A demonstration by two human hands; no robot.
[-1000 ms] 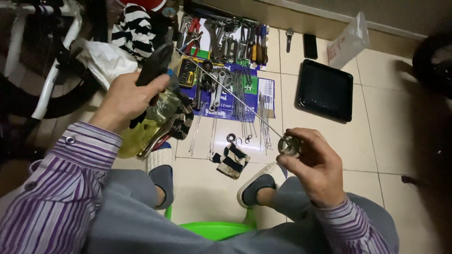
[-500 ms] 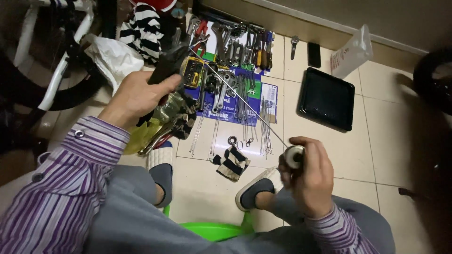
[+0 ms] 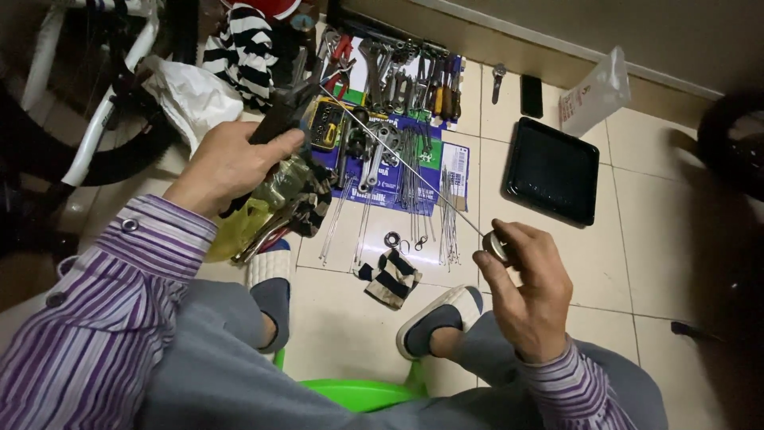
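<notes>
Gripping a dark-handled tool point(image 3: 280, 119) in the clenched left hand point(image 3: 227, 163), the person sits over the tiled floor point(image 3: 668, 239) while the right hand point(image 3: 529, 291) pinches a small round metal part point(image 3: 495, 245) between thumb and fingers. A thin spoke-like rod point(image 3: 406, 163) runs taut from the tool down to that part, held in the air above loose spokes point(image 3: 414, 179) and wrenches point(image 3: 398, 76) laid out on the floor, a black tray point(image 3: 553, 171) beside them. The step in hand looks like fitting rod and part together, and the next move seems to call for a steady right grip and careful alignment.
</notes>
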